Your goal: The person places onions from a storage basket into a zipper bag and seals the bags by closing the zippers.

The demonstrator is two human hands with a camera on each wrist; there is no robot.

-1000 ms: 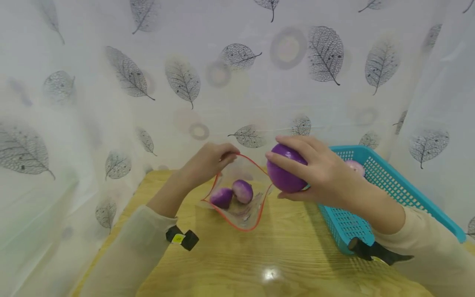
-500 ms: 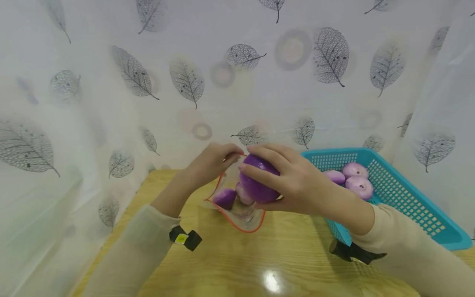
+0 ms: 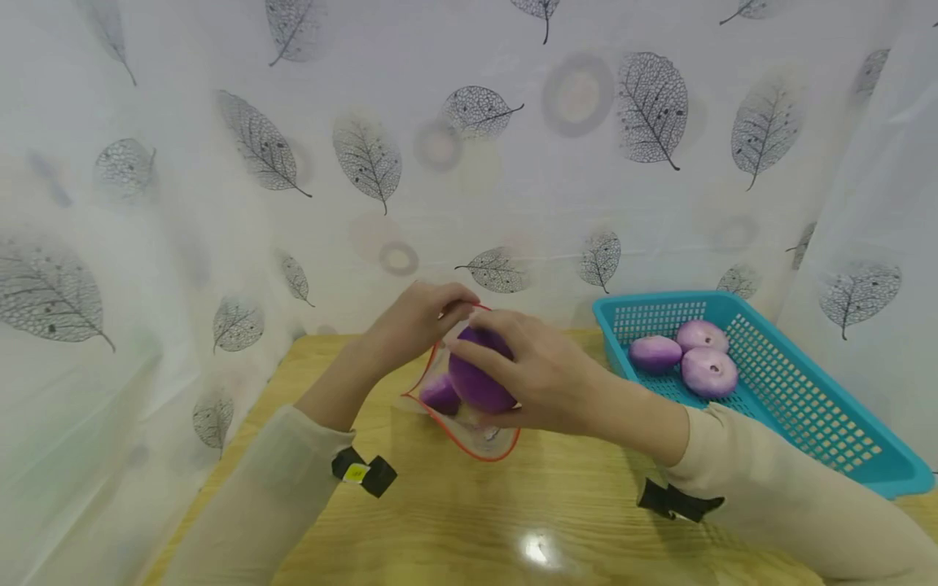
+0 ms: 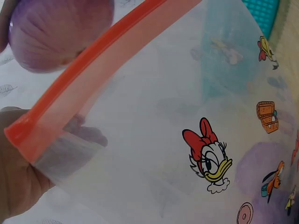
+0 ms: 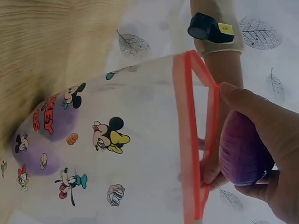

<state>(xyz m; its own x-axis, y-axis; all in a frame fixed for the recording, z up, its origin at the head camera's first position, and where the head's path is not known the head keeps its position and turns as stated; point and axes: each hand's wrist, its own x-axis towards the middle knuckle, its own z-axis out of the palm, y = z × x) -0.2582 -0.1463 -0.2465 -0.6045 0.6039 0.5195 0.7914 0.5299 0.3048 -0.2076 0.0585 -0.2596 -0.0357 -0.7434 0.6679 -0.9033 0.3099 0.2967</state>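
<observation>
A see-through zip bag (image 5: 149,140) with cartoon prints and a red zip edge stands with its mouth spread apart. My left hand (image 3: 418,330) pinches the far side of that rim between thumb and fingers. Held in my right hand (image 3: 550,370), a purple onion (image 3: 478,378) is over the bag's mouth; in the right wrist view the onion is right at the red edge, outside the bag. Two onions rest at the bottom of the bag, one of them (image 3: 440,395) visible from above. The right hand and its onion hide part of the bag's inside in the head view.
To the right on the wooden table (image 3: 440,529), a turquoise perforated basket (image 3: 821,382) holds several things: a purple onion (image 3: 655,355) and two paler ones (image 3: 708,373). Behind the table hangs a whitish curtain (image 3: 513,195) with a leaf print.
My right hand has carried the onion leftward and down from beside the basket to over the bag's mouth. The left hand stays on the rim. The onions in the basket have come into view.
</observation>
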